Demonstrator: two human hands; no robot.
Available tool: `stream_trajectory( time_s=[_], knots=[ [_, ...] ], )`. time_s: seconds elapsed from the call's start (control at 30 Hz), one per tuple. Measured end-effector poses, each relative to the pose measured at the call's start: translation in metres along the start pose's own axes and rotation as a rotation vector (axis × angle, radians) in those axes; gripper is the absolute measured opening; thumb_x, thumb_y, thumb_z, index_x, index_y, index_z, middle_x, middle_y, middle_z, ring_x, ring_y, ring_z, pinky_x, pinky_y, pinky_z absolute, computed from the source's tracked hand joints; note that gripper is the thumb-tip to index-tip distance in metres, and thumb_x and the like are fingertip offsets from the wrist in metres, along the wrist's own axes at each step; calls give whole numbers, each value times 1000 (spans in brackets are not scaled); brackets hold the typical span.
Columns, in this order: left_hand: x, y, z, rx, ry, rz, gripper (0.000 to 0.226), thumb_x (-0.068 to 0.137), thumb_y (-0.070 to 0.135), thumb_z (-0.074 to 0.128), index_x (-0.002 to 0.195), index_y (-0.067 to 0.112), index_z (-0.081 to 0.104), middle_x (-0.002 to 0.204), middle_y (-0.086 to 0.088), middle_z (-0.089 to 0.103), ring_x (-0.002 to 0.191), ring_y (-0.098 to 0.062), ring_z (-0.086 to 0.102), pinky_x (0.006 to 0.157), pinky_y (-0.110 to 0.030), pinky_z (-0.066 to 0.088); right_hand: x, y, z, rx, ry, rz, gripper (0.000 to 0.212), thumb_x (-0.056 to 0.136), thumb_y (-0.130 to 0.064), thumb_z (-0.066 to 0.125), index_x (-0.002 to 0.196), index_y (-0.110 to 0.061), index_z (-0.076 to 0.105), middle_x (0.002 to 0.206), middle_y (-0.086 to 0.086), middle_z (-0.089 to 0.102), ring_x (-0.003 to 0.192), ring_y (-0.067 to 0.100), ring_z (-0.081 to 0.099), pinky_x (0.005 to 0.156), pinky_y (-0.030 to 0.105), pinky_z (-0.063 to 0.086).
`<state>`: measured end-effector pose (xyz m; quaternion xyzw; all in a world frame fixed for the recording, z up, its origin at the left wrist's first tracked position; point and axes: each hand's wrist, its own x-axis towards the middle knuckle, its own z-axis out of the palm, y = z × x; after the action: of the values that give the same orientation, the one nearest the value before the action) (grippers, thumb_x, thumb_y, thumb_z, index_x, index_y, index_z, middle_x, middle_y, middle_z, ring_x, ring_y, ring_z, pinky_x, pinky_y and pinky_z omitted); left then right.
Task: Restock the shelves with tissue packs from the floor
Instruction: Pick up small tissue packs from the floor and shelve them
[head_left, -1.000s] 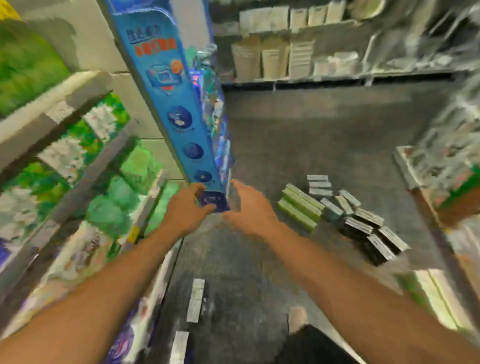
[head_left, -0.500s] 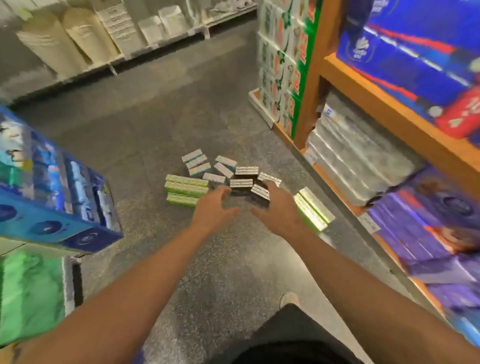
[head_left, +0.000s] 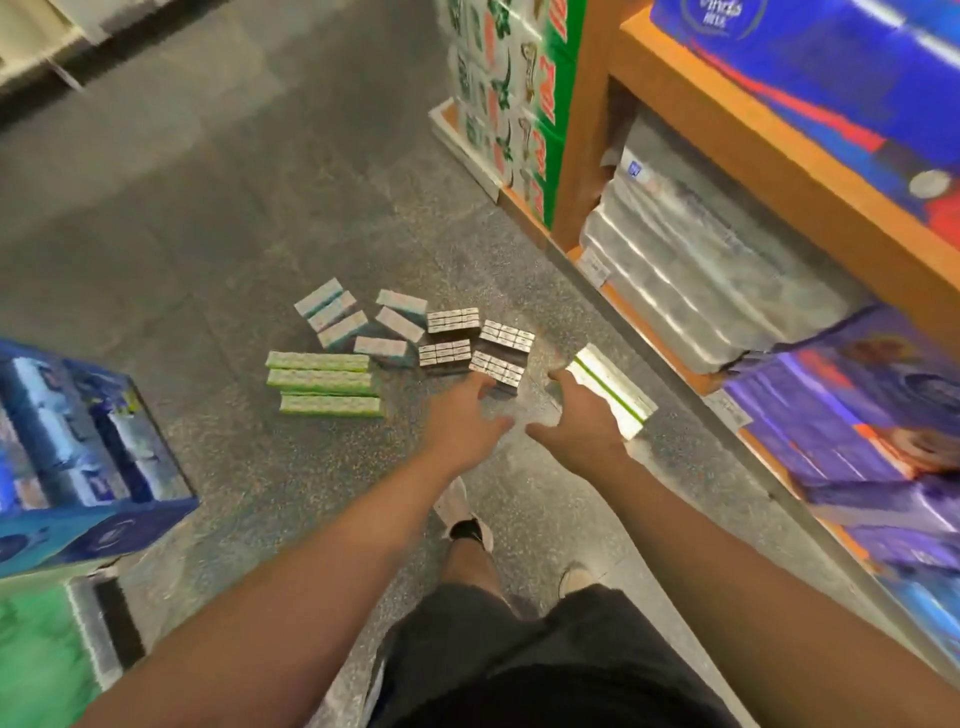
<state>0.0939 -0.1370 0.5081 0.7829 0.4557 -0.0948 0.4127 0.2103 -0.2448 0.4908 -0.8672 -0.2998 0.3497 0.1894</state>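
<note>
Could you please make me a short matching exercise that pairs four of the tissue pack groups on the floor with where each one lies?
Things:
1. green packs
2. teal packs
3. dark packs
4. white pack

Places:
A. alone, nearest the wooden shelf, by the right hand
B. three in a row, on the left of the cluster
C. at the far left of the cluster, beyond the green ones
D. in the middle, just beyond the left hand

Pairs: 1-B, 2-C, 3-D, 4-A
</note>
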Motion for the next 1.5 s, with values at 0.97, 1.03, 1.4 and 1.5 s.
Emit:
stream_trajectory(
  time_s=[0.97,1.03,1.4,1.5],
  knots=[
    [419,-304,226,-39,-37,-363,54,89,35,68,136,30,43,115,5,57,98,-15,56,87,-31,49,470,216,375,-217,-23,163,56,81,-6,62,134,-10,42,128,15,46,104,38,54,70,32,31],
    [412,-287,211,-50,-30,-365,57,86,35,71,135,31,44,112,6,56,97,-16,57,90,-34,51,450,200,354,-157,-20,161,56,82,-20,64,134,-12,45,130,13,45,106,35,54,74,30,32],
    [332,-141,-28,-358,295,-381,67,86,13,64,144,34,38,124,1,59,100,-23,61,87,-41,54,328,-41,108,91,-76,-199,66,71,-36,78,133,-22,59,120,4,65,97,11,57,86,22,40],
    [274,-128,-120,-586,476,-397,67,83,7,61,138,41,46,122,6,62,111,-18,59,91,-33,50,303,-135,74,147,-123,-363,73,64,-45,70,133,-24,59,119,1,64,102,16,60,92,37,52]
  ],
)
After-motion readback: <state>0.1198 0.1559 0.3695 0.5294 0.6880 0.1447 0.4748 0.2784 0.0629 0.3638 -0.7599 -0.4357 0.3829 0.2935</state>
